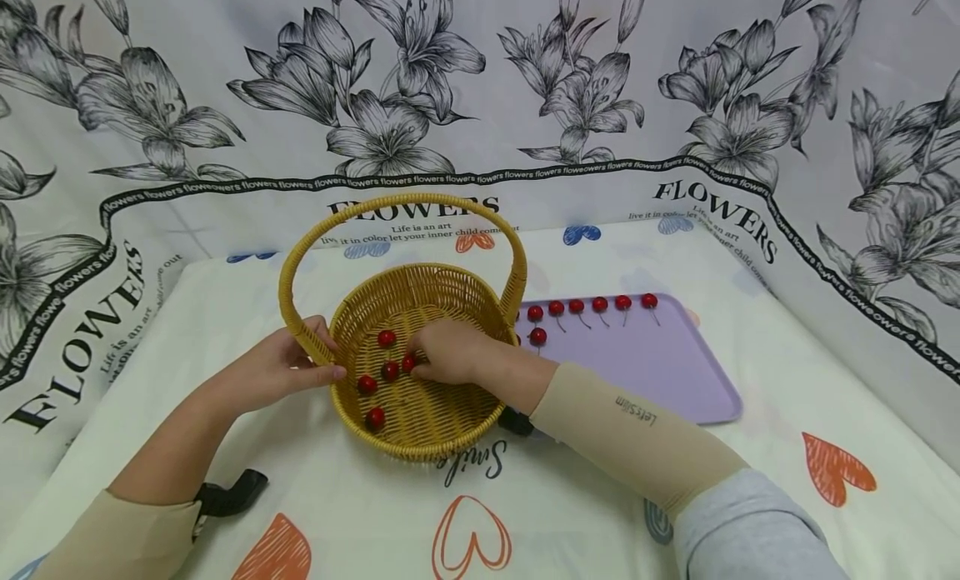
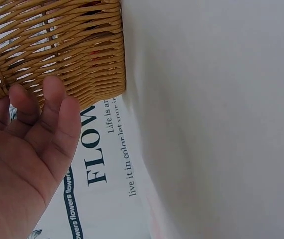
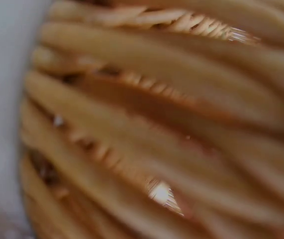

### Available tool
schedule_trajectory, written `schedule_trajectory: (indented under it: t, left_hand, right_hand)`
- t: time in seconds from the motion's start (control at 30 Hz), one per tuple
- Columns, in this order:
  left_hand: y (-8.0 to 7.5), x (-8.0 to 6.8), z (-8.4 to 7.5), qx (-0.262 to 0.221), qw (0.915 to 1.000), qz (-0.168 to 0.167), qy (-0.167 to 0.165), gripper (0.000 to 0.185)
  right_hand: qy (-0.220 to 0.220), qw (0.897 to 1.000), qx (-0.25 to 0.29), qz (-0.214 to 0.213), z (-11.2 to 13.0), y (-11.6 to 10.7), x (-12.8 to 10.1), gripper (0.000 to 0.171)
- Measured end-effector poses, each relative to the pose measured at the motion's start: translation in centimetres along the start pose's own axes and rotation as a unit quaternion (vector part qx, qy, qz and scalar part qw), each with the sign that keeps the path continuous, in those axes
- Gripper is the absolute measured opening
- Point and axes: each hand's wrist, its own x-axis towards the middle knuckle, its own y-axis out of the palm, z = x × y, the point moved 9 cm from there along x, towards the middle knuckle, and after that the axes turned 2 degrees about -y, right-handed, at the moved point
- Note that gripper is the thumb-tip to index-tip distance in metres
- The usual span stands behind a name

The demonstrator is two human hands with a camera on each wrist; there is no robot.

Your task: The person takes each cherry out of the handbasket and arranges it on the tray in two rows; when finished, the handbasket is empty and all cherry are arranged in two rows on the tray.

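Note:
A woven wicker basket (image 1: pixel 450 434) with a tall arched handle stands on the cloth, and several red cherries (image 1: pixel 386 338) lie inside it. My left hand (image 1: pixel 288 359) holds the basket's left side at the foot of the handle, thumb over the rim. In the left wrist view, the fingers of my left hand (image 2: pixel 30 149) curl against the wicker wall (image 2: pixel 77 55). Reaching over the right rim, my right hand (image 1: pixel 453 352) pinches a cherry (image 1: pixel 408 362) low in the basket; its fingertips are partly hidden. Only blurred wicker (image 3: pixel 156 124) fills the right wrist view.
To the right of the basket lies a purple tray (image 1: pixel 645 372), partly hidden by the basket and right arm. Several stemmed cherries (image 1: pixel 600 304) line its far edge. A flower-printed cloth (image 1: pixel 585 80) rises behind the table.

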Motion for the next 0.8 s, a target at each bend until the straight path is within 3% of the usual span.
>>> schedule_trajectory:
  t: [0.2,0.37,0.53,0.8]
  left_hand:
    - [0.3,0.4,-0.2,0.002,0.9999,0.006,-0.012,0.024]
    - [0.4,0.4,-0.3,0.001,0.9999,0.007,-0.015,0.024]
    - [0.2,0.3,-0.1,0.008,0.9998,0.001,-0.016,0.023]
    - [-0.1,-0.1,0.0,0.004,0.9998,-0.004,-0.017,0.024]
  right_hand:
    - [-0.004,1.0,0.012,-0.022,0.1,-0.5,-0.8,0.034]
    - [0.001,0.994,0.082,-0.071,-0.1,-2.3,-2.7,0.038]
    - [-0.002,0.98,0.162,-0.112,-0.4,-4.5,-6.2,0.039]
    - [-0.025,0.959,0.228,-0.164,-2.8,-6.9,-12.8,0.034]
